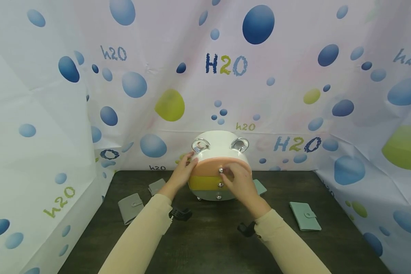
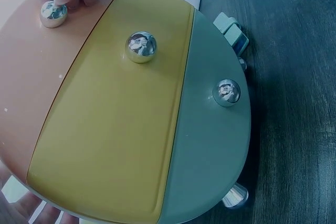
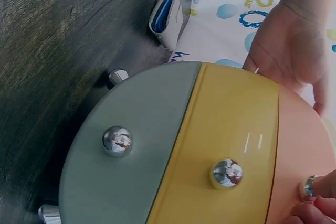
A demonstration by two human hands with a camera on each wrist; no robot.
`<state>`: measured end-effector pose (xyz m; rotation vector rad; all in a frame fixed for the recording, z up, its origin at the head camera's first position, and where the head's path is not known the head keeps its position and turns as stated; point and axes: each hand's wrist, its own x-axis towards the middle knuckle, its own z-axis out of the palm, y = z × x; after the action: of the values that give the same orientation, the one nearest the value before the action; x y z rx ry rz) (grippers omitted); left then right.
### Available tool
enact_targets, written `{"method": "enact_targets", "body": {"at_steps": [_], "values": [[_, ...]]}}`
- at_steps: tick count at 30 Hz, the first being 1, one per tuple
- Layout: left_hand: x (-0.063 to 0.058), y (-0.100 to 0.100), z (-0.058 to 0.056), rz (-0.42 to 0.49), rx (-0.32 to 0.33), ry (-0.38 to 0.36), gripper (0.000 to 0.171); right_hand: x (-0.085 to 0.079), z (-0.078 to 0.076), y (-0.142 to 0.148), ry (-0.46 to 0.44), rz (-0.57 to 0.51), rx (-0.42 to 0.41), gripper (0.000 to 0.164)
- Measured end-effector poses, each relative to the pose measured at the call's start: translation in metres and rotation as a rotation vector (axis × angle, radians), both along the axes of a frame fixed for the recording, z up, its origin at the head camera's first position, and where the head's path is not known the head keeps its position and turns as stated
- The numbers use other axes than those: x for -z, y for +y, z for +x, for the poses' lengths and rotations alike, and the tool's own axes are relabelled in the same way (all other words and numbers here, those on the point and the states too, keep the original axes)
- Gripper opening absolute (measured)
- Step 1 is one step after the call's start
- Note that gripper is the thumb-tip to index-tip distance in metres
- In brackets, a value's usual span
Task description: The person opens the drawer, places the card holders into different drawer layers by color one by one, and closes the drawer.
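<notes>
A small rounded drawer cabinet [image 1: 219, 146] with a white body and two silver ear-like loops stands on the table. Its front has an orange drawer [image 2: 31, 77], a yellow drawer [image 2: 113, 114] and a grey-green drawer [image 2: 210, 145], each with a round silver knob. My left hand [image 1: 182, 173] rests against the cabinet's left side, its fingers fairly straight, as the right wrist view also shows. With thumb and fingertips, my right hand [image 1: 242, 182] pinches the orange drawer's knob [image 2: 53, 14]. All three drawer fronts sit flush together.
Two grey wallets, one nearer [image 1: 131, 208] and one farther [image 1: 156, 186], lie left of the cabinet on the dark wooden table [image 1: 205, 243]. A mint-green wallet [image 1: 305, 216] lies at the right, another [image 1: 259, 187] partly behind my right hand. A printed curtain [image 1: 281, 95] surrounds the table.
</notes>
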<state>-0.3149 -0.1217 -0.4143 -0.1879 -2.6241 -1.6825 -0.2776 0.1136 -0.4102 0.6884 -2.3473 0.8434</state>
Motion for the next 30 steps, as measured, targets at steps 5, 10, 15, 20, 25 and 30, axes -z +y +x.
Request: {"method": "enact_targets", "body": {"at_steps": [5, 10, 15, 20, 25, 30], "values": [[-0.001, 0.0, 0.001, -0.002, 0.007, -0.003, 0.063, -0.006, 0.003, 0.003, 0.002, 0.043, 0.003, 0.019], [-0.003, 0.0, 0.002, -0.008, 0.006, -0.01, 0.063, -0.013, 0.006, 0.008, 0.019, 0.047, 0.002, 0.016], [-0.003, 0.0, 0.002, -0.011, 0.008, -0.008, 0.063, -0.018, 0.006, 0.013, 0.035, 0.025, 0.004, 0.013], [-0.003, 0.0, 0.0, 0.004, 0.017, 0.001, 0.063, -0.023, 0.003, 0.02, 0.075, -0.01, 0.039, 0.012], [-0.002, -0.001, -0.002, 0.008, 0.014, 0.002, 0.064, -0.026, -0.002, 0.026, 0.068, -0.05, 0.065, 0.009], [-0.002, -0.002, -0.005, 0.007, 0.017, 0.004, 0.064, -0.031, -0.007, 0.032, -0.007, -0.085, 0.099, 0.012]]}}
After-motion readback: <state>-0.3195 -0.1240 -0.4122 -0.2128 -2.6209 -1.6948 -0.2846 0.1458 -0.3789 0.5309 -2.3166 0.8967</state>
